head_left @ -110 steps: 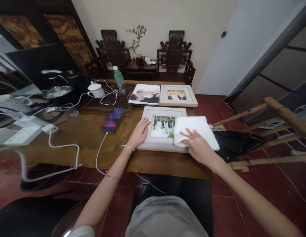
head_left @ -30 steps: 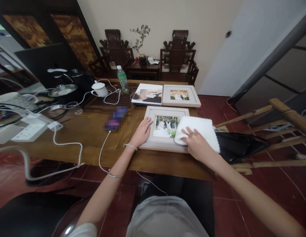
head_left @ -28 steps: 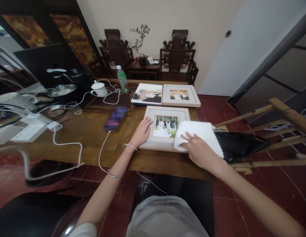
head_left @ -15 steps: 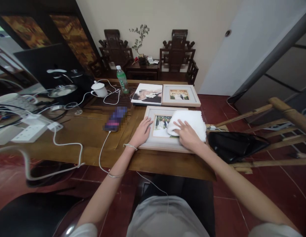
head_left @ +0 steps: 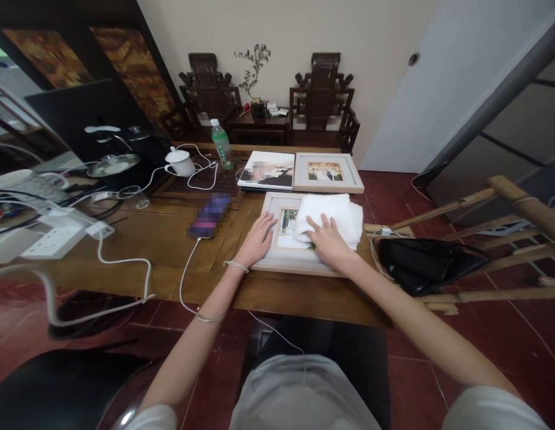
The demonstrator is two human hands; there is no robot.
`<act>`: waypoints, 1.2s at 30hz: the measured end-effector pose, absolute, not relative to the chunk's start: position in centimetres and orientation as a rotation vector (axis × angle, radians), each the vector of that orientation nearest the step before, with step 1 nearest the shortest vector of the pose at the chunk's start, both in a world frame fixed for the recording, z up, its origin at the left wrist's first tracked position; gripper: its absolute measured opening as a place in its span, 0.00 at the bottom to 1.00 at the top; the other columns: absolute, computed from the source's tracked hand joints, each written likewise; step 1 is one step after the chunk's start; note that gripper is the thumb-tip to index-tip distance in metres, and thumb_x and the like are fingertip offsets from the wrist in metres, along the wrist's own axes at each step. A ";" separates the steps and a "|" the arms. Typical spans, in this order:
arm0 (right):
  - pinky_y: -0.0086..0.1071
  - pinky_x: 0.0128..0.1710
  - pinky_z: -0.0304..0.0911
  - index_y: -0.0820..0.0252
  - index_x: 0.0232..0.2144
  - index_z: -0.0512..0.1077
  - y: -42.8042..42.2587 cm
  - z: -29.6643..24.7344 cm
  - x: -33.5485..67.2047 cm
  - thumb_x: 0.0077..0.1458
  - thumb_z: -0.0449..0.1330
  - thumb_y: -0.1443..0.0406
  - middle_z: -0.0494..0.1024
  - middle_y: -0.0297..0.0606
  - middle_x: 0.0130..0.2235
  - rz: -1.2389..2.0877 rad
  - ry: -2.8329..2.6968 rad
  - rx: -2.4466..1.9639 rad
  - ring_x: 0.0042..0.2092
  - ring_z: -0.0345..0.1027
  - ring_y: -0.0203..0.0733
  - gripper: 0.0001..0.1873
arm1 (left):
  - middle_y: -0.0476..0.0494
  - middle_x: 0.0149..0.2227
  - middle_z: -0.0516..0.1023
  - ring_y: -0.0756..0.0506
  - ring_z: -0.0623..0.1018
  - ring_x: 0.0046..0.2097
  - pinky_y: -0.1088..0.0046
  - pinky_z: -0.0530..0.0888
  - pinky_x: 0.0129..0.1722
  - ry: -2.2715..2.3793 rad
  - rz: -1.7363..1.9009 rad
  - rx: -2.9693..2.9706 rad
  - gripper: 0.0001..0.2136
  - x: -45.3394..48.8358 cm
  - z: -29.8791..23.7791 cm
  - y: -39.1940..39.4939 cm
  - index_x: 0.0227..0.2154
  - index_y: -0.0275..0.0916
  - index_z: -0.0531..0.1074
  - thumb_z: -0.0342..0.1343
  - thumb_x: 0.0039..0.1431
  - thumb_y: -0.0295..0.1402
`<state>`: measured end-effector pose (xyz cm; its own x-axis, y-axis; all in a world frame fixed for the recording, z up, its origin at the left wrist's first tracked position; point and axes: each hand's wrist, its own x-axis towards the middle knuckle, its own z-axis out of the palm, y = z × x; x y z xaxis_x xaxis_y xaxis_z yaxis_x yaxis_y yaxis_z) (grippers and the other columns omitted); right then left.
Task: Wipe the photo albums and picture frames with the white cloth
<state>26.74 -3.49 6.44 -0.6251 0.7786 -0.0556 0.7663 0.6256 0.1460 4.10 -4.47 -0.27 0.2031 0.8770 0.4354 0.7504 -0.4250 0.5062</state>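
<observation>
A pale wooden photo frame [head_left: 277,260] lies flat near the front edge of the wooden table [head_left: 169,251]. My left hand [head_left: 258,237] rests on the frame's left border, fingers stretched flat. My right hand [head_left: 326,239] presses flat on a folded white cloth [head_left: 335,212] that covers most of the frame's glass and its right side. Only a strip of the photo shows between my hands.
Behind lie a second framed photo [head_left: 327,172] and a photo album [head_left: 267,170]. A phone [head_left: 209,215] on a white cable, a green bottle [head_left: 222,145], a white lidded cup [head_left: 181,161] and power strips [head_left: 57,236] sit left. A black bag [head_left: 425,263] lies right.
My right hand has slid the white cloth leftward across the frame, from its right edge over the photo. My left hand has stayed on the frame's left border.
</observation>
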 end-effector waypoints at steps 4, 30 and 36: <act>0.60 0.54 0.53 0.60 0.53 0.69 -8.3 8.6 27.2 0.50 0.50 0.77 0.57 0.48 0.64 -0.028 2.710 1.182 0.61 0.50 0.69 0.28 | 0.36 0.59 0.66 0.41 0.57 0.65 0.52 0.58 0.63 1.559 1.041 2.277 0.17 4.2 -0.3 -4.5 0.52 0.36 0.67 0.42 0.64 0.30; 0.68 0.57 0.40 0.61 0.54 0.69 -0.8 5.8 26.7 0.47 0.48 0.79 0.53 0.44 0.66 0.094 2.848 1.285 0.65 0.37 0.67 0.31 | 0.37 0.60 0.65 0.41 0.57 0.65 0.52 0.57 0.63 1.552 1.021 2.266 0.17 4.2 0.0 -4.6 0.52 0.36 0.67 0.42 0.64 0.31; 0.67 0.55 0.48 0.59 0.54 0.68 -8.2 9.2 27.4 0.45 0.47 0.80 0.56 0.42 0.65 -0.249 2.766 1.047 0.64 0.44 0.66 0.33 | 0.37 0.59 0.66 0.41 0.58 0.65 0.51 0.58 0.63 1.549 1.024 2.275 0.17 4.2 0.0 -4.6 0.52 0.36 0.67 0.42 0.63 0.30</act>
